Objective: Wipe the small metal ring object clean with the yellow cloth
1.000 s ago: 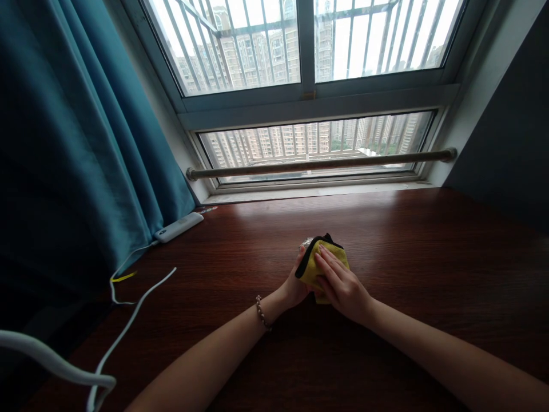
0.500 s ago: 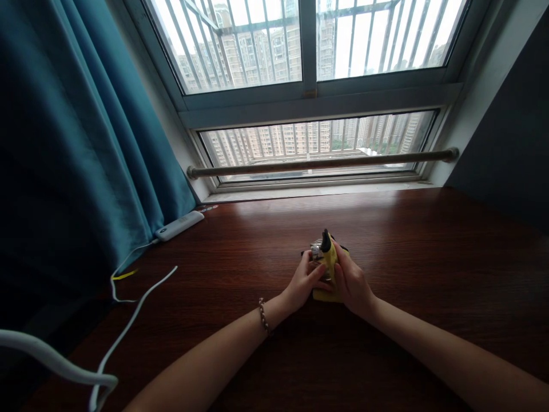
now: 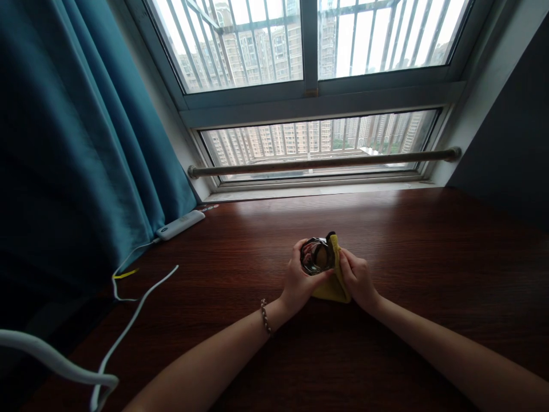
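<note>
My left hand (image 3: 298, 276) is wrapped round the left and near side of a shiny, round, glass-like vessel (image 3: 315, 256). Its open face or base is tilted towards me, and I cannot tell which it is. In my right hand (image 3: 358, 279) the fingers pinch a yellow cloth (image 3: 332, 289) with a dark edge. The cloth lies along the vessel's right side and hangs below it, reaching down near the table. My fingers and the cloth hide part of the vessel. A beaded bracelet (image 3: 265, 316) circles my left wrist.
The brown wooden surface (image 3: 240, 246) runs up to a barred window with a metal rail (image 3: 326, 163). At the left are a blue curtain (image 3: 111, 131), a white power strip (image 3: 180, 225), white cables (image 3: 128, 326) and a yellow strip (image 3: 126, 274).
The vessel has turned so that its round face shows. My left hand has moved left round it, and my right hand has slid slightly right and down with the cloth, which now hangs more spread out.
</note>
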Tool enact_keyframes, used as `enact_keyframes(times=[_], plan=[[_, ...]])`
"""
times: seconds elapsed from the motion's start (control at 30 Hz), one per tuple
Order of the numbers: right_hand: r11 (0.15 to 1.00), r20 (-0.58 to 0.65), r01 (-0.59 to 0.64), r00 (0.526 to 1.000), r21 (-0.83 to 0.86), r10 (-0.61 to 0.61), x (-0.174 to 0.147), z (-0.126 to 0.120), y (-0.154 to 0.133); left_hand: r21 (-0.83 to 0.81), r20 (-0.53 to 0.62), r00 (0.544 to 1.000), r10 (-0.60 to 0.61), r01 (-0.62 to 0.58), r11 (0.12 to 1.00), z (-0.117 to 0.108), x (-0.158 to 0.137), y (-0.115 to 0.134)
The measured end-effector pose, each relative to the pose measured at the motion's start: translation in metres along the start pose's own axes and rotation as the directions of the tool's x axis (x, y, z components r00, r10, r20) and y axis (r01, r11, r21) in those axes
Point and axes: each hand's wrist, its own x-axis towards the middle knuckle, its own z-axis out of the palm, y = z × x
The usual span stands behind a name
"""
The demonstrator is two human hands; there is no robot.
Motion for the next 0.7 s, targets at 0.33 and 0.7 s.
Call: enact_keyframes(times=[0.33,0.7], plan=[[0.987,0.082,-0.097,0.993,0.13,0.086,0.002,-0.001,0.001,0.163,-0.133,0.976,0.173,-0.151,0.975,-0.002,0.0,0.0],[0.968,0.222,-0.161,0.968,0.194,0.117,0.002,0.004,0.01,0.277,-0.011,0.919,0.393,-0.375,0.885,-0.012,0.004,-0.002]])
